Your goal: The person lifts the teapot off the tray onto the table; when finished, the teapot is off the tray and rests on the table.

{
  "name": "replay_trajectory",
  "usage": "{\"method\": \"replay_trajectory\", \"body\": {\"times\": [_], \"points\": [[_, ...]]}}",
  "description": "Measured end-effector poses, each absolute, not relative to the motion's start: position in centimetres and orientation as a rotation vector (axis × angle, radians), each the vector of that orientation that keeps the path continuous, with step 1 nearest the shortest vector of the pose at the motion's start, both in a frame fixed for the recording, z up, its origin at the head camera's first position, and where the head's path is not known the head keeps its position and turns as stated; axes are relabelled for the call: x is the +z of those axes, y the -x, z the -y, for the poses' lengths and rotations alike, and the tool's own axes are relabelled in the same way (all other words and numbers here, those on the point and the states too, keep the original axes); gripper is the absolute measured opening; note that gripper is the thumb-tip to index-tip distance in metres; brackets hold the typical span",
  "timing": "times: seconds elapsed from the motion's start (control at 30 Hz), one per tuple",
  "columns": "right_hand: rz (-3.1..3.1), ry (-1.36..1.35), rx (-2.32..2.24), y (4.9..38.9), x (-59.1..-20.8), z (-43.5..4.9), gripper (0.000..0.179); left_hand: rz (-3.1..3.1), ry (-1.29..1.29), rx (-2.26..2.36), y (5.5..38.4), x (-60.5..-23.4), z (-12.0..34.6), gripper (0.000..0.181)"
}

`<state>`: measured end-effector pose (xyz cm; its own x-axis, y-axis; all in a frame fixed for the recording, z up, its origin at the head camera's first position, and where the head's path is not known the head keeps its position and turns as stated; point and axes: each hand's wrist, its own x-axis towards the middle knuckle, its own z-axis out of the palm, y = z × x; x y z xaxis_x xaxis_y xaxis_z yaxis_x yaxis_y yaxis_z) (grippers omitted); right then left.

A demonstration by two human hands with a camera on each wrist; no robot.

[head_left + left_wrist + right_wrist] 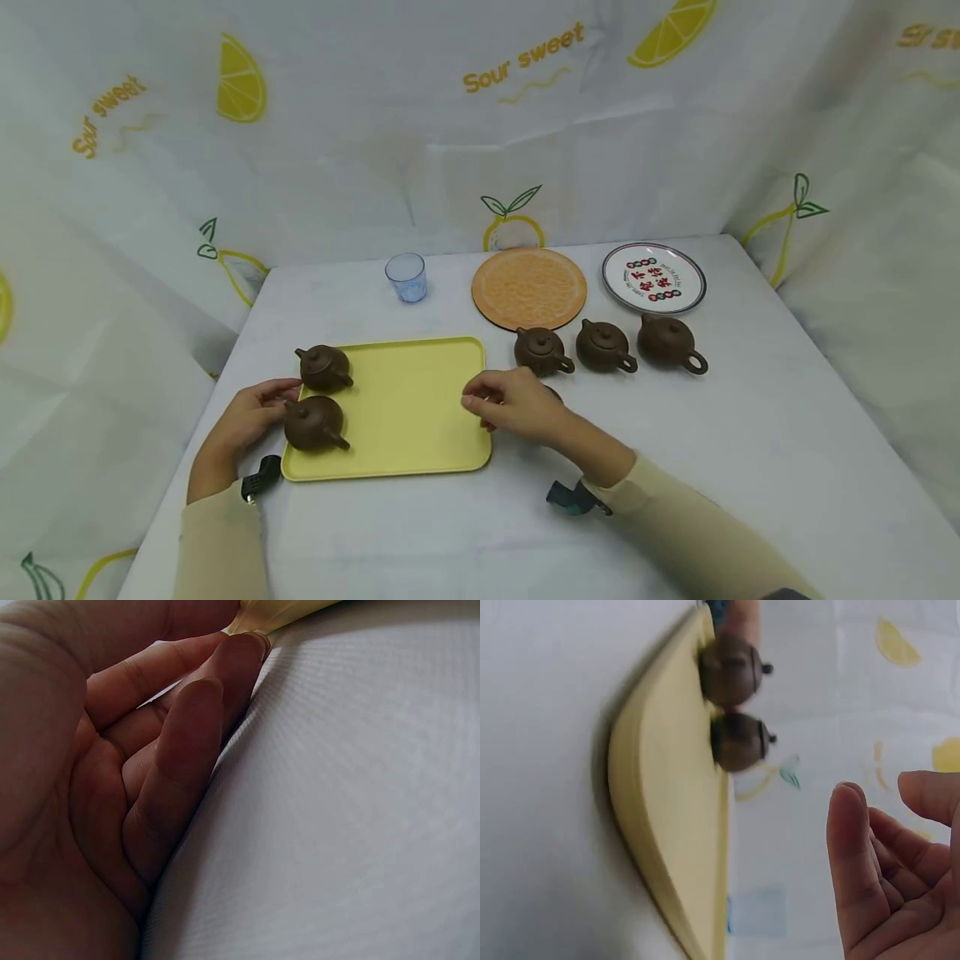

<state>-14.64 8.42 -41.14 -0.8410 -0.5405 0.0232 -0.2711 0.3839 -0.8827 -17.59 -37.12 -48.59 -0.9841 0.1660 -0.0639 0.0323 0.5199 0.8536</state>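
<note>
A yellow tray (408, 408) lies on the table with two brown teapots, one (325, 368) behind the other (313, 423), at its left end. My left hand (251, 417) is at the tray's left edge. Its fingertips meet the yellow rim (289, 613) in the left wrist view and seem to pinch it. Over the tray's right edge hovers my right hand (517, 404), holding nothing. In the right wrist view its thumb and fingers (850, 847) stand apart. Part of another dark brown thing (553, 392), probably a teapot, shows behind this hand.
Right of the tray, three brown teapots stand in a row: one (538, 350), a middle one (602, 345) and one (667, 340) at the right. Behind are a blue glass (408, 279), a round orange-brown mat (528, 287) and a white printed plate (652, 279).
</note>
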Motion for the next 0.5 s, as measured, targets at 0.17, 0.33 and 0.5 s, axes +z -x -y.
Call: {"method": "replay_trajectory", "body": {"times": [0.17, 0.33, 0.5], "points": [[-2.294, 0.81, -1.35, 14.5, -42.8, -2.8, 0.018, -2.614, -0.165, 1.456, 17.3, -48.4, 37.3, 0.049], [-2.251, 0.897, -1.262, 14.2, -44.4, 1.7, 0.024, -2.615, -0.172, 1.446, 17.4, -48.2, 37.2, 0.05], [-2.201, 0.856, -1.284, 14.3, -45.2, 5.1, 0.025, -2.645, -0.193, 1.418, 17.3, -48.3, 37.4, 0.048]]}}
